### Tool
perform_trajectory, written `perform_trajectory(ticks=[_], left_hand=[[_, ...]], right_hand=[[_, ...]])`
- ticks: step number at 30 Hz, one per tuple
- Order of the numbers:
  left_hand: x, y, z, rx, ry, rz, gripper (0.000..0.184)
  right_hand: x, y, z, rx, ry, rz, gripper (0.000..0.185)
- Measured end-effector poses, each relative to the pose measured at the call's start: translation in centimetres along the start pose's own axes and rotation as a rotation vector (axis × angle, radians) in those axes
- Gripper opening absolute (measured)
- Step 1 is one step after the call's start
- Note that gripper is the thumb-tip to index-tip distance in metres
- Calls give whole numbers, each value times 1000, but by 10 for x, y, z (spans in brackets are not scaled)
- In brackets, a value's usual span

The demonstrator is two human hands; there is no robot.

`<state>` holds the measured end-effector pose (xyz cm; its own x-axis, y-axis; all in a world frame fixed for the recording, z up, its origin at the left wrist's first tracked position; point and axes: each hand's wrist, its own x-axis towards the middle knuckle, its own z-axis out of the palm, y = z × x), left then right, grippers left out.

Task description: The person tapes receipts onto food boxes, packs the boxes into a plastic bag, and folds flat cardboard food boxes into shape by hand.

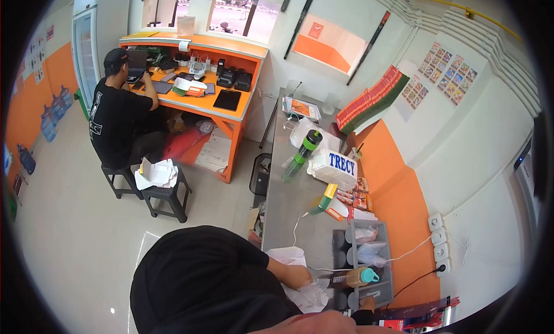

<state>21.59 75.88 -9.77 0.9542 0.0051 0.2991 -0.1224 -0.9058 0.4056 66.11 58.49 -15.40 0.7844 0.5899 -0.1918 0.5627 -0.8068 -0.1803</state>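
Note:
My left hand (pixel 298 277) reaches out of a black sleeve (pixel 202 276) over the grey worktop. Its fingers look curled onto a crumpled, clear-white plastic bag (pixel 311 293). White paper packaging (pixel 287 255) lies just beyond that hand. Along the bottom edge runs my right forearm (pixel 323 324), with a dark band near the wrist. Only a small part of my right hand (pixel 367 303) shows, by the near end of a grey compartment organizer (pixel 381 236), and its fingers are not clear. A bottle with a turquoise lid (pixel 369 275) lies across the organizer, between the two hands.
Further along the worktop (pixel 288 213) are a green-and-black bottle (pixel 304 152), a white TRECY box (pixel 336 166) and a small green-yellow carton (pixel 325 199). White cables cross the surface. Another person (pixel 124 112) sits at the orange desk (pixel 231 117), beside a stool (pixel 167 189) with papers.

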Motion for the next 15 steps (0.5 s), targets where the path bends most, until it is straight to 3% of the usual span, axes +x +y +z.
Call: perform_trajectory(ticks=[1,3,7,15], left_hand=[[0,-1,3,-2,-6,-5,19],[0,-2,6,-9,-1,-6,20],[1,-1,4,7,-10,-29,20],[1,4,-7,21,-27,-4,20]], right_hand=[[5,-6,-1,2,1,-13,19],[7,-11,-7,-285,-198,53,27],[-6,-26,-23,-352,-233,25,23],[18,-25,-7,-416,-390,252,24]])
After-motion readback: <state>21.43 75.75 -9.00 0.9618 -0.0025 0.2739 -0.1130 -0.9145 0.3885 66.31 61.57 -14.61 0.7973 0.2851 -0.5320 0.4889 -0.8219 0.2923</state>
